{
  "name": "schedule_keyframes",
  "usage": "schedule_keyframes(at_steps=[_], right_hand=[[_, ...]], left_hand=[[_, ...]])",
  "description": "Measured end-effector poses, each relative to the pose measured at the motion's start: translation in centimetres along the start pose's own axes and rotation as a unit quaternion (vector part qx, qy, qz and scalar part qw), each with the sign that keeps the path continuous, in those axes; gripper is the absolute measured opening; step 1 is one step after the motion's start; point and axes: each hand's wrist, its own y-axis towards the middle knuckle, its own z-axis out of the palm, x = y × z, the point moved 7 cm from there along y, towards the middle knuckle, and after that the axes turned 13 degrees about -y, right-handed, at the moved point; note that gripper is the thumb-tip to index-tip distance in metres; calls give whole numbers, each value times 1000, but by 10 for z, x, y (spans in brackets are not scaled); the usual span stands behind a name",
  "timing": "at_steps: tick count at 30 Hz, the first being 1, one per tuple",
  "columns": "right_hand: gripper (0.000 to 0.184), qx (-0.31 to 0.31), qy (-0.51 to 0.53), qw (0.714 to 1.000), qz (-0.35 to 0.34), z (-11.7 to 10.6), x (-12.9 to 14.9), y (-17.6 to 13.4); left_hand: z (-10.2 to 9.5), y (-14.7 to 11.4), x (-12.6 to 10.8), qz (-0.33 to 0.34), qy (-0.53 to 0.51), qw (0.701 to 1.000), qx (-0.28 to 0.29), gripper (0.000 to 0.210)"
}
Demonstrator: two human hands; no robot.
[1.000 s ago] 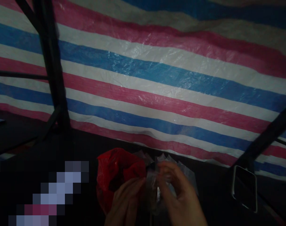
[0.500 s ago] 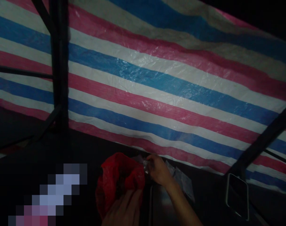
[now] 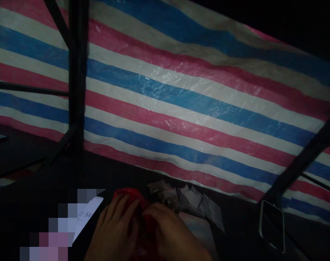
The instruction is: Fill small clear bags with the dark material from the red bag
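Observation:
A red plastic bag [image 3: 128, 192] stands at the bottom middle of the head view, its mouth towards me. On its left side my left hand [image 3: 116, 224] lies with the fingers curved over the rim, gripping it. My right hand [image 3: 170, 228] holds the bag's right edge, fingers bent round the red plastic. What is inside the bag is too dark to make out. Just beyond my right hand lie several small clear plastic packets [image 3: 190, 197]. A pale, round-cornered flat object [image 3: 199, 228] shows partly from behind my right forearm.
A dark phone with a light rim [image 3: 272, 225] lies at the right. To the left, a lit screen [image 3: 90, 214] is partly blurred out. Striped plastic sheeting [image 3: 181, 108] hangs behind, with a dark post [image 3: 78, 79] at left and a slanted bar [image 3: 300, 159] at right.
My right hand has come back from the small packets to the bag's right edge. My left hand has moved up and left over the rim. The view has shifted slightly.

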Motion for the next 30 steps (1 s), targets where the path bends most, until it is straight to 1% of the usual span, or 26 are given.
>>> schedule_keyframes(at_steps=[3, 5, 7, 10, 13, 16, 18, 19, 21, 22, 25, 28, 30], right_hand=[[64, 2, -23, 1000, 9, 7, -8, -6], [69, -8, -50, 998, 21, 6, -16, -6], [73, -7, -84, 996, 36, 6, -25, -3], [71, 3, -116, 992, 53, 8, -34, 3], [66, 5, -120, 991, 58, 9, -35, 6], [70, -16, -117, 991, 67, -4, -33, 1], [66, -33, -94, 993, 68, -19, -33, -6], [60, -42, -81, 993, 77, -28, -38, -11], [45, -64, -61, 988, 124, -48, -58, -21], [39, -77, -79, 979, 170, -59, -75, -27], [40, -93, -132, 952, 261, -88, -126, -48], [37, -69, -172, 928, 323, -106, -167, -73], [43, -48, -184, 919, 346, -110, -182, -91]], left_hand=[[6, -10, 20, -24, 23, 998, 56, 54], [3, -16, 26, -30, 33, 996, 75, 62], [-2, -20, 30, -43, 47, 995, 80, 65], [-9, -23, 30, -58, 67, 994, 70, 60], [-7, -25, 23, -54, 78, 992, 85, 55], [-5, -24, 19, -74, 75, 991, 87, 54], [-6, -21, 20, -105, 48, 991, 70, 53], [-7, -19, 20, -120, 30, 991, 59, 52], [-12, -15, 18, -134, 2, 991, 28, 50], [-16, -13, 13, -127, -5, 992, 7, 48], [-35, -8, -8, -77, 0, 994, -78, 42], [-50, -10, -29, -44, 10, 987, -152, 35], [-52, -15, -41, -6, -7, 982, -189, 32]])
